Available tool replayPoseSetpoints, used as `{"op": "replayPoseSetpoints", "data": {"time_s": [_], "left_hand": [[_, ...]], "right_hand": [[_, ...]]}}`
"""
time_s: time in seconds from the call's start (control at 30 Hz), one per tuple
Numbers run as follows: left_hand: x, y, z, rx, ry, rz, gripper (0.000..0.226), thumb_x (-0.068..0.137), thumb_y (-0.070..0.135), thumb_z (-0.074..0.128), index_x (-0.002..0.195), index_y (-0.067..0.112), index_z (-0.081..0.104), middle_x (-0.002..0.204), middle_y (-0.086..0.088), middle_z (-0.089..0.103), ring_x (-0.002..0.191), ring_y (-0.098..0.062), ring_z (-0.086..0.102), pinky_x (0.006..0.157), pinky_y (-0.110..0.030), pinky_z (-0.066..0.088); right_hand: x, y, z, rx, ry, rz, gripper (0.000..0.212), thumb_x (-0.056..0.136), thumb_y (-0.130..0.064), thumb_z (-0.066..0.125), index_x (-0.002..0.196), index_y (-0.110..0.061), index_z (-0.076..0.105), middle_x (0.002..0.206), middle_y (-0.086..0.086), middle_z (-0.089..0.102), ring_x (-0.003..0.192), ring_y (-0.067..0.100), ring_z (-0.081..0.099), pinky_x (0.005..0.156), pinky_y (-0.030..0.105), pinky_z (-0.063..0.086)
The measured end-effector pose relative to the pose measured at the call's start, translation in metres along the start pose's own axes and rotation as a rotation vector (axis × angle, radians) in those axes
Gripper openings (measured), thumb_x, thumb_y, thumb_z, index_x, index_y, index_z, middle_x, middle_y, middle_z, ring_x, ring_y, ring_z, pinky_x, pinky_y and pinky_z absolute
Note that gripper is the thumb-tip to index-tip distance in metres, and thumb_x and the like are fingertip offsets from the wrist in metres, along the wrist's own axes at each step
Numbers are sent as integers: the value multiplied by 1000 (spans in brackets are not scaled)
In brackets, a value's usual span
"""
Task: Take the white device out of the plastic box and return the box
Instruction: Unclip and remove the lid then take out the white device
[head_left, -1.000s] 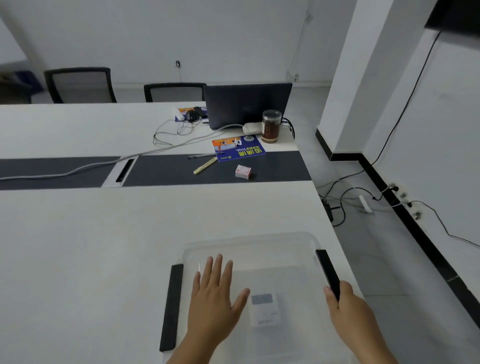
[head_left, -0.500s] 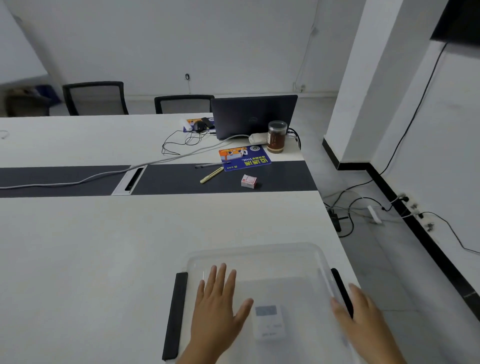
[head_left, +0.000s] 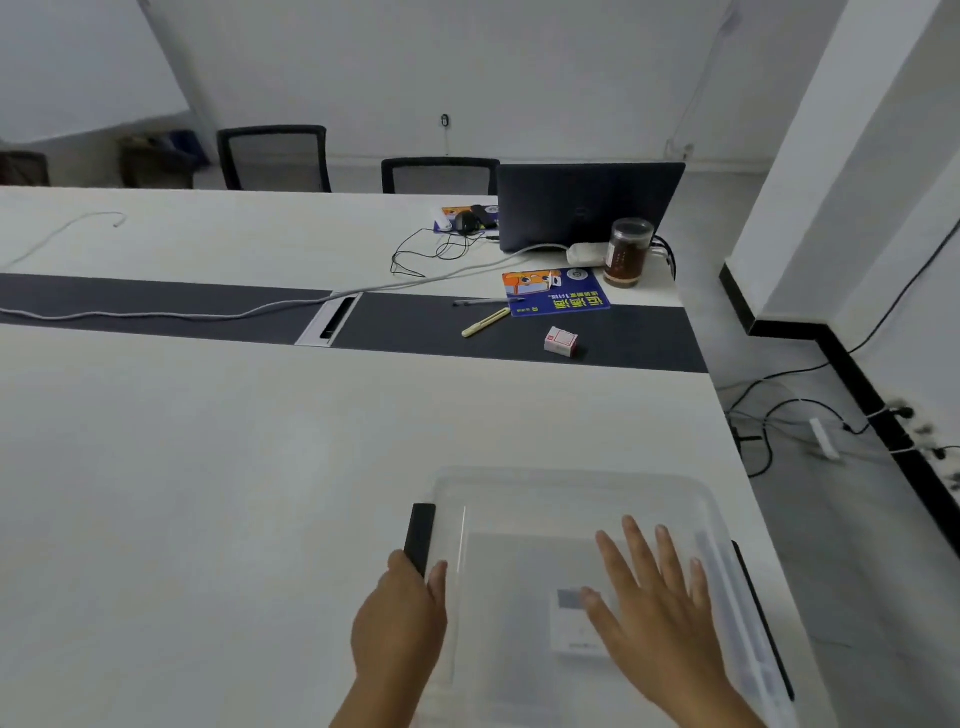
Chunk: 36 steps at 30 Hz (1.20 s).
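White device (head_left: 576, 626) inside lidded clear plastic box (head_left: 571, 499), lower right of frame.

Seen blurred through the lid, partly under right hand (head_left: 660, 618), which lies flat, fingers spread wide. Left hand (head_left: 402, 618) curled on black latch (head_left: 420, 535) at box's left edge. Box on white table (head_left: 208, 493). Upper right: laptop (head_left: 587, 205), jar (head_left: 626, 252), blue leaflet (head_left: 553, 299).

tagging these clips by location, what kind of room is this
Most likely an office or meeting room: a long white table with a cable slot, mesh-backed office chairs along its far side, and an open laptop with cables trailing from it.
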<state>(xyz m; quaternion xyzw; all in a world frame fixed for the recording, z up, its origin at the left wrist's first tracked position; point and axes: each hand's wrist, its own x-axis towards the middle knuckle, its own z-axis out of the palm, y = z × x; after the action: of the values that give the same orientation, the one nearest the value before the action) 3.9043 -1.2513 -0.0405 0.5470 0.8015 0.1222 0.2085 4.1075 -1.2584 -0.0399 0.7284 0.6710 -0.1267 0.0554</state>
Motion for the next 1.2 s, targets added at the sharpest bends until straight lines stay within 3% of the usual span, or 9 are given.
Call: {"op": "replayPoseSetpoints", "data": {"time_s": [0.1, 0.4, 0.53, 0.6, 0.67, 0.77, 0.9, 1.03, 1.2], "left_hand": [[2, -3, -8, 12, -2, 40, 27, 92, 39, 29, 82, 15, 30, 57, 7, 36, 52, -16, 39, 42, -22, 22], [12, -27, -14, -427, -120, -20, 32, 92, 24, 41, 60, 21, 39, 56, 2, 45, 54, -13, 43, 54, -27, 33], [13, -25, -14, -431, -158, -54, 20, 92, 28, 39, 89, 17, 55, 81, -6, 61, 82, -25, 57, 62, -28, 36], [14, -27, -13, -302, -82, -69, 46, 90, 33, 42, 130, 10, 38, 126, -14, 54, 119, -30, 47, 89, -34, 39], [7, -27, -17, -246, 113, -18, 58, 86, 37, 49, 133, 6, 34, 138, -15, 44, 129, -31, 36, 103, -39, 33], [-3, -26, -11, -186, 114, 68, 57, 77, 46, 54, 115, 4, 55, 108, -17, 60, 108, -36, 49, 85, -35, 39], [-10, -22, -3, -207, 22, 67, 15, 82, 27, 59, 70, 23, 51, 61, 0, 44, 77, -31, 51, 61, -32, 32], [-6, -25, 2, -289, 99, 47, 15, 80, 18, 62, 71, 6, 60, 60, 0, 37, 72, -31, 49, 62, -32, 31], [-8, -25, -2, -336, 148, 59, 22, 76, 8, 65, 92, -7, 65, 63, 0, 39, 75, -35, 52, 67, -31, 32]], "right_hand": [[-2, 0, 1, 49, -61, -43, 124, 25, -70, -46, 139, -33, -14, 134, -8, -33, 138, 18, -24, 115, 47, -8], [-2, -6, -9, 65, -119, -18, 135, 15, -67, -48, 140, -37, -8, 137, -13, -33, 141, 21, -21, 116, 47, -4], [-1, -8, -9, 109, -78, -35, 133, 19, -69, -48, 141, -36, -6, 135, -9, -34, 141, 21, -19, 116, 47, -5], [-2, -4, -8, 135, -53, -61, 133, 25, -75, -41, 142, -32, 5, 151, -7, -18, 143, 21, -12, 116, 45, -1], [-2, 7, -6, 224, 44, -54, 124, 47, -85, -20, 137, -18, 34, 152, 7, 24, 142, 22, 14, 113, 48, 17], [-12, 34, -7, 264, 216, 118, 78, 80, -65, 22, 102, -5, 66, 108, 21, 69, 108, 29, 54, 83, 59, 47], [-25, 53, -6, 385, 304, 425, 49, 70, -19, 72, 108, 9, 59, 104, 37, 63, 95, 53, 57, 81, 54, 46], [-28, 60, 13, 542, 228, 343, 71, 63, -46, 38, 74, 19, 63, 74, 41, 62, 72, 54, 60, 66, 53, 50], [-28, 56, 14, 481, 251, 279, 56, 58, -34, 32, 49, 14, 60, 57, 35, 61, 46, 49, 59, 49, 49, 51]]}}
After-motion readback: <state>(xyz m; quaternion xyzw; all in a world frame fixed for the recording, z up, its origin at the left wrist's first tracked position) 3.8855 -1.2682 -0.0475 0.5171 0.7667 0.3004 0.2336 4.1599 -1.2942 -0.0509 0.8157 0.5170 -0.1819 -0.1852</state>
